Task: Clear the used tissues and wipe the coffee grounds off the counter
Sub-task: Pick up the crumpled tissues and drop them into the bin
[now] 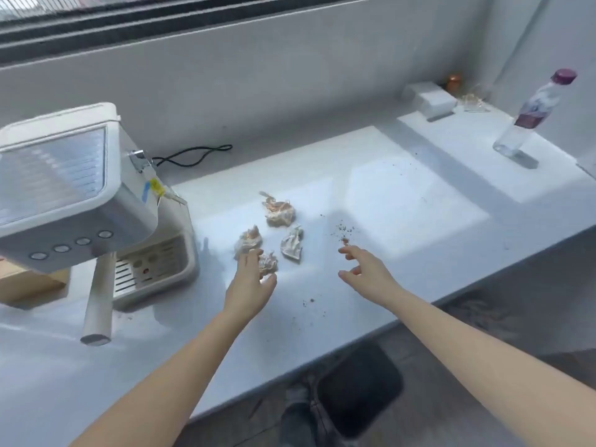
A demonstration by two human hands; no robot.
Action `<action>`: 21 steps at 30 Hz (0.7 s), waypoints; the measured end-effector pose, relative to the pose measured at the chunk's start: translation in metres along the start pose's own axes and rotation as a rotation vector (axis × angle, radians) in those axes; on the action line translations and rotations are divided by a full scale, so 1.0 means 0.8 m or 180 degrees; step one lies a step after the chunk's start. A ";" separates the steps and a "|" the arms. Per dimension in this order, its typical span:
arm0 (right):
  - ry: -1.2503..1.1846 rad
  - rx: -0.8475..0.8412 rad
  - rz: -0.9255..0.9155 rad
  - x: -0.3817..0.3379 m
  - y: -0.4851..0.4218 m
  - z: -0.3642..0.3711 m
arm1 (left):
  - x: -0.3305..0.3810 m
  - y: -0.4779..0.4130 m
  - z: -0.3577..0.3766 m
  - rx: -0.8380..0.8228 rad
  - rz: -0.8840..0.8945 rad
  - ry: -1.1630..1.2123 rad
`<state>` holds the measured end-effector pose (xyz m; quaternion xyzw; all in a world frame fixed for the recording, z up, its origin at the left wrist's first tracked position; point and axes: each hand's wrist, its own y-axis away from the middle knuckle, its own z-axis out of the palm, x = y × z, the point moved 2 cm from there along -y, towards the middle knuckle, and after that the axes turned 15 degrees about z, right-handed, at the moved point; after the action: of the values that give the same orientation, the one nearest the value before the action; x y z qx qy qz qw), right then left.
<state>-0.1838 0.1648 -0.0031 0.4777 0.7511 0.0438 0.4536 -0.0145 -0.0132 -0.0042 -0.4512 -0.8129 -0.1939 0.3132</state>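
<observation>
Head view: four crumpled tissues [277, 229] lie mid-counter [419, 175], right of the coffee machine [74, 195]. The left hand [250, 283] spreads open around the nearest one – not gripping. The right hand [366, 274], fingers loose and empty, hovers beside scattered coffee grounds [344, 230].

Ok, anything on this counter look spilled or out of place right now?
Yes. Four crumpled, stained tissues lie mid-counter, and dark coffee grounds are scattered beside them, with more specks near the front edge. Both hands, left hand and right hand, are open.
</observation>
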 end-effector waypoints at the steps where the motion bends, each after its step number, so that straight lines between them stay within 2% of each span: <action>1: 0.0061 -0.0002 -0.0030 -0.010 -0.009 0.007 | -0.003 -0.006 -0.002 -0.0013 -0.0072 -0.0001; 3: 0.0234 -0.0043 -0.0030 -0.031 -0.027 0.021 | -0.013 -0.018 -0.003 -0.0115 -0.0137 -0.0081; 7: 0.0453 0.0026 -0.0141 -0.066 -0.064 0.044 | -0.033 -0.042 -0.003 -0.0511 0.0171 -0.0612; 11: 0.0773 0.0115 -0.0274 -0.084 -0.093 0.061 | -0.055 -0.064 -0.003 -0.0612 0.0265 -0.0752; 15: 0.1467 0.0127 -0.0677 -0.085 -0.101 0.081 | -0.065 -0.071 0.003 -0.0546 0.0194 -0.0620; 21: 0.1454 0.0409 -0.0837 -0.082 -0.106 0.090 | -0.069 -0.079 0.004 -0.0311 0.0111 -0.0536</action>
<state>-0.1806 0.0430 -0.0456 0.3816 0.8908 0.0433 0.2428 -0.0478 -0.0781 -0.0462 -0.4947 -0.8179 -0.1892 0.2248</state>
